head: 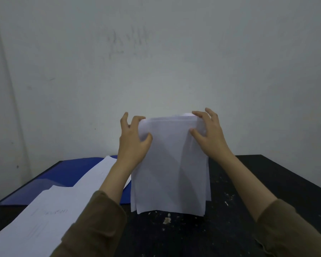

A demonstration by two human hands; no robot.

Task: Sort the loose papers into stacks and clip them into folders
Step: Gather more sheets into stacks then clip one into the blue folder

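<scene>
A stack of white papers (170,167) stands upright on its lower edge on the black table (248,182), its sheets slightly uneven at the bottom. My left hand (134,140) grips the stack's upper left corner, thumb in front and fingers curled over the top. My right hand (208,134) grips the upper right corner the same way. A blue folder (67,175) lies flat at the left, partly under loose white sheets (50,210) with faint print.
The black table top is scratched and flecked with pale chips near its middle. A plain grey wall stands close behind the table's far edge. The table's left edge runs diagonally past the folder.
</scene>
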